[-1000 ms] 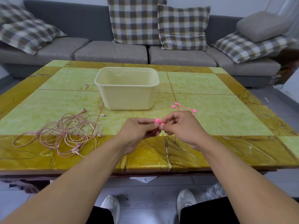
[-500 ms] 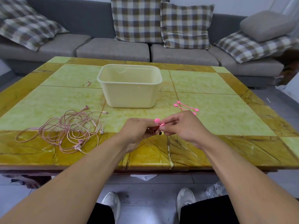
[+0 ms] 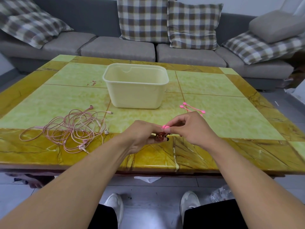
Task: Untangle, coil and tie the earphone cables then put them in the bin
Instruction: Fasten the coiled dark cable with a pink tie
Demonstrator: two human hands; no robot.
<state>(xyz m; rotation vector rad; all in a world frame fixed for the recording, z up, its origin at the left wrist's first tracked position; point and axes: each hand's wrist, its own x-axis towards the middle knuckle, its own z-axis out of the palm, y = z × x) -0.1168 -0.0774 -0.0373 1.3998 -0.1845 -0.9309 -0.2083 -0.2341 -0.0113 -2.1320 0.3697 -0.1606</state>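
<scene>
Both hands meet above the counter [image 3: 214, 100]: our left hand [image 3: 142, 138] grips a dark coiled earphone cable [image 3: 160, 136]; our right hand [image 3: 191, 128] pinches a pink tie [image 3: 165, 128]. Tangled pink cables [image 3: 74, 128] lie left; bin [image 3: 135, 86] behind; spare ties [image 3: 192, 108] right.

Bin [image 3: 135, 90] stands mid-bench, straight beyond both hands, its mouth open from above. Left hand [image 3: 142, 136] and right hand [image 3: 193, 128] meet over near bench [image 3: 231, 116] edge, with bare surface between them and the bin. Pink cable tangle [image 3: 74, 128] sprawls over the near-left. Loose pink ties [image 3: 192, 108] lie right of the bin, just beyond the right hand. Far right bench bare.
</scene>
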